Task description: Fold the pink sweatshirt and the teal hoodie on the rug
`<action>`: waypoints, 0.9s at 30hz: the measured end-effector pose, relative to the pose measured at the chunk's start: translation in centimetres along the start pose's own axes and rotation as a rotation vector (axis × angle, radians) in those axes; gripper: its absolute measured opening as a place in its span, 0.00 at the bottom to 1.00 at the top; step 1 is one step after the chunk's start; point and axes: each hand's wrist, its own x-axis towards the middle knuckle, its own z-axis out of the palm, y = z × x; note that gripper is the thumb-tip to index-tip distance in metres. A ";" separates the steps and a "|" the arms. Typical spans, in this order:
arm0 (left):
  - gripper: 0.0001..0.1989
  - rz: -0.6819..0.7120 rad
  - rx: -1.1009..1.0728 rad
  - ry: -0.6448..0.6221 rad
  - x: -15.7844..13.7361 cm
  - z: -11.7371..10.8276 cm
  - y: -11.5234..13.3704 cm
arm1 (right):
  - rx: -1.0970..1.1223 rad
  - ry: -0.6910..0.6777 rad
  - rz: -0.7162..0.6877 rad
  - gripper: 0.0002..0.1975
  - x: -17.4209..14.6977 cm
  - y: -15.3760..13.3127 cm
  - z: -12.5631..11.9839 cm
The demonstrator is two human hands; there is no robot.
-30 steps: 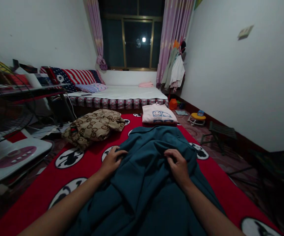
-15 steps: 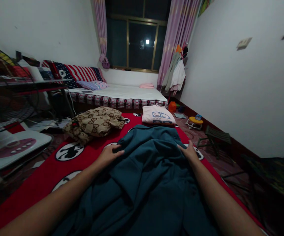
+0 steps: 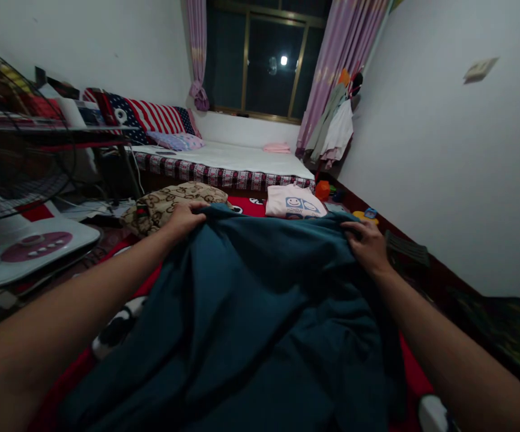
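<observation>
Two far corners of the large dark-teal fabric garment (image 3: 260, 300) are pinched, one in my left hand (image 3: 183, 217), one in my right hand (image 3: 368, 243); its length runs toward me.

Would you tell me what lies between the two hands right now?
In the head view, only the teal garment's far edge spans from the left hand to the right hand; both grip it.
</observation>
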 end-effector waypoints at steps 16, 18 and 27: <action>0.28 0.301 0.739 -0.739 -12.1 0.0 -2.3 | -0.174 -0.378 0.063 0.40 -14.1 2.2 -2.0; 0.27 0.264 0.771 -0.730 -11.9 -0.4 -3.0 | -0.140 -0.416 0.135 0.41 -14.7 3.0 -1.5; 0.18 0.333 0.860 -0.637 -12.1 0.4 -1.9 | -0.125 -0.332 -0.014 0.19 -11.8 0.6 -4.0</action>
